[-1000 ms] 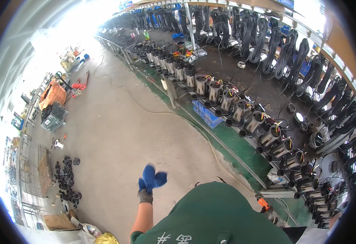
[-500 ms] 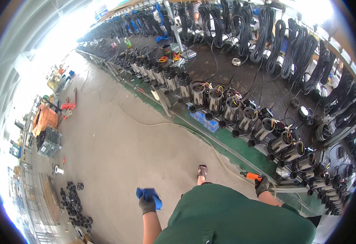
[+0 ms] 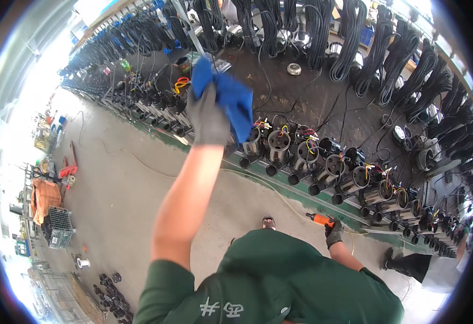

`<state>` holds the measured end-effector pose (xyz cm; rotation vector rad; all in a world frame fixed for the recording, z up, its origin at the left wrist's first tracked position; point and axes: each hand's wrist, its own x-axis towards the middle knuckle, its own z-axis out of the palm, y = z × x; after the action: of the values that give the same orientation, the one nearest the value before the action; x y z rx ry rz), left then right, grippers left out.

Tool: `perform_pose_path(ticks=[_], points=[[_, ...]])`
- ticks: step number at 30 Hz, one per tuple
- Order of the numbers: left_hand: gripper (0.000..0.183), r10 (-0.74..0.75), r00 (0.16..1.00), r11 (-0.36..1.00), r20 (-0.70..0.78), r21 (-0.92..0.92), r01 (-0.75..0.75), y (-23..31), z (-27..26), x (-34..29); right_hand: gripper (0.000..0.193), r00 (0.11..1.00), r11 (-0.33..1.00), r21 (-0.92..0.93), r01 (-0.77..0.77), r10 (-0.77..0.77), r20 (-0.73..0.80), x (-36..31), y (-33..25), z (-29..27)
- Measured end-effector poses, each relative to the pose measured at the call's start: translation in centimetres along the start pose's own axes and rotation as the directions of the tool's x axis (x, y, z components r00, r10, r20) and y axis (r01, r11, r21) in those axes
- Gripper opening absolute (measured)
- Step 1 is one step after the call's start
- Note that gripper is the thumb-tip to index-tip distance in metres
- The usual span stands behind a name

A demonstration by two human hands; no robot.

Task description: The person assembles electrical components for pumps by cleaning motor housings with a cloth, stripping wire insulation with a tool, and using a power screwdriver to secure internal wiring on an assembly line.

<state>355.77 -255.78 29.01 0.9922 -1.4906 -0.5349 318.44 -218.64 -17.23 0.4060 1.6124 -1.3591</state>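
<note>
My gloved left hand is raised at arm's length over the bench edge, closed around a crumpled blue cloth. Behind the cloth stands a row of steel pump bodies with open tops and coloured wires; it hides some of them. Low on the right, my gloved right hand grips an orange-and-black power screwdriver, its tip pointing left, short of the bench front. A thin pale hose runs along the floor near it.
Black cable coils hang above the dark bench. Another person stands at the right edge. To the left are a wire cage, a red pallet jack and a pile of black parts on the floor.
My left hand has swung up and forward with the blue cloth, from beside my body to the bench. The right hand has shifted slightly left and up with the screwdriver. Another person has come into view.
</note>
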Motion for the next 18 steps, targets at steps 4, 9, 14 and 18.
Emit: perform_pose_path(ticks=[4, 9, 14, 18], points=[[0.064, 0.003, 0.99, 0.965, 0.139, -0.261, 0.034, -5.2, 4.3, 12.5, 0.029, 0.993, 0.992, -0.063, 0.111, -0.107, 0.058, -2.2, -0.3, 3.6], [0.066, -0.019, 0.936, 0.995, 0.352, 0.095, -0.016, -16.6, 2.3, 15.5, 0.033, 0.979, 0.982, -0.051, 0.182, -0.176, 0.107, -8.7, 0.4, 9.2], [0.04, 0.034, 0.799, 0.966, 0.6, 0.186, -0.181, -18.7, -5.8, 6.0, 0.035, 0.924, 0.967, -0.011, 0.256, -0.242, 0.297, -15.8, 1.4, 17.8], [0.033, 0.251, 0.542, 0.803, 0.802, 0.139, -0.579, -27.3, -15.8, -3.9, 0.033, 0.856, 0.963, 0.022, 0.268, -0.248, 0.454, -24.5, 2.0, 32.2]])
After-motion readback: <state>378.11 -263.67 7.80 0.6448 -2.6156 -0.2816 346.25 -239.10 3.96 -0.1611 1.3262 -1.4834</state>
